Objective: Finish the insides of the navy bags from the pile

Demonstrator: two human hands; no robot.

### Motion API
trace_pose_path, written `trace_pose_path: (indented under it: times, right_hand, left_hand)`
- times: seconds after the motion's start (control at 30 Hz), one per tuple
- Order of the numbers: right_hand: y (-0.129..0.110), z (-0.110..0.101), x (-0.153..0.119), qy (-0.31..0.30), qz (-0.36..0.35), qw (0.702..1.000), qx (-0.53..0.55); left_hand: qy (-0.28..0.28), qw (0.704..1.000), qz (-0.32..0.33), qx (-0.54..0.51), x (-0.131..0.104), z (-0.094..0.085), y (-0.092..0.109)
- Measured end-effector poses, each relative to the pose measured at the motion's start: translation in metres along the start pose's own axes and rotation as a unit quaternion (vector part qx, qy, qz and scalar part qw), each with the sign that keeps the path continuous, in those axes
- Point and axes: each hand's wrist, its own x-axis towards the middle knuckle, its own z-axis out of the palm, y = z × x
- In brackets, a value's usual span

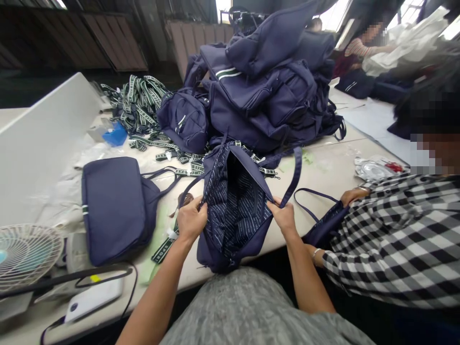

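Note:
A navy bag (215,244) lies at the table's front edge with its mouth spread wide, showing a dark lining printed with white lettering. My left hand (192,218) grips the left rim of the opening, thumb on top. On the right rim, my right hand (282,215) pinches the fabric beside a raised strap. Another navy bag (113,208), closed, rests to the left of my left hand. A printed green-and-white strap (165,247) lies between the two bags.
A large heap of navy bags (266,96) and a pile of printed straps (140,103) stand behind. At front left are a fan (28,256) and a white phone (94,299). A person in a checked shirt (398,235) handles a bag close by on the right.

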Motion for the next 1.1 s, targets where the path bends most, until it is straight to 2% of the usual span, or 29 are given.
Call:
trace_pose_path:
  times: [0.27,0.4,0.47,0.57,0.67,0.77,0.83,0.87,0.9,0.93,1.03,1.07,1.1]
  right_hand:
    - [0.008,-0.001,0.01,0.033,0.033,0.999,-0.014]
    - [-0.006,0.0,-0.002,0.01,0.05,0.998,0.038]
    - [-0.019,0.007,-0.013,-0.006,0.056,0.995,0.081]
    - [-0.042,0.027,-0.036,-0.043,0.054,0.989,0.134]
    - [-0.063,0.05,-0.056,-0.061,0.028,0.989,0.131]
    - [-0.075,0.067,-0.065,-0.046,-0.002,0.995,0.085]
    - [-0.08,0.073,-0.065,-0.044,-0.021,0.997,0.065]
    - [-0.081,0.074,-0.064,-0.044,-0.031,0.997,0.056]
    - [-0.081,0.075,-0.063,-0.043,-0.041,0.997,0.047]
    - [-0.081,0.075,-0.062,-0.041,-0.05,0.997,0.037]
    - [-0.08,0.074,-0.059,-0.025,-0.059,0.998,0.019]
    - [-0.079,0.073,-0.059,-0.018,-0.059,0.998,0.019]
    - [-0.078,0.072,-0.059,-0.009,-0.059,0.998,0.02]
  left_hand:
    - [-0.019,0.998,0.052,0.013,-0.014,0.01,0.028]
    - [-0.036,0.998,0.054,0.015,-0.013,0.014,0.025]
    - [-0.035,0.998,0.046,0.025,-0.008,0.012,0.015]
    - [-0.033,0.997,-0.014,0.069,0.003,0.004,-0.006]
    - [-0.053,0.996,-0.046,0.061,0.01,-0.001,-0.017]
    - [-0.119,0.992,-0.01,0.028,0.007,0.003,-0.01]
    - [-0.17,0.983,-0.003,0.071,-0.001,0.009,0.003]
    - [-0.176,0.979,0.001,0.107,-0.006,0.012,0.011]
    - [-0.16,0.977,0.015,0.142,-0.011,0.015,0.018]
    - [-0.119,0.978,0.04,0.168,-0.017,0.017,0.024]
    - [0.042,0.97,0.186,0.152,-0.031,0.025,0.033]
    - [0.063,0.961,0.242,0.119,-0.035,0.028,0.033]
    - [0.057,0.952,0.289,0.081,-0.036,0.032,0.032]
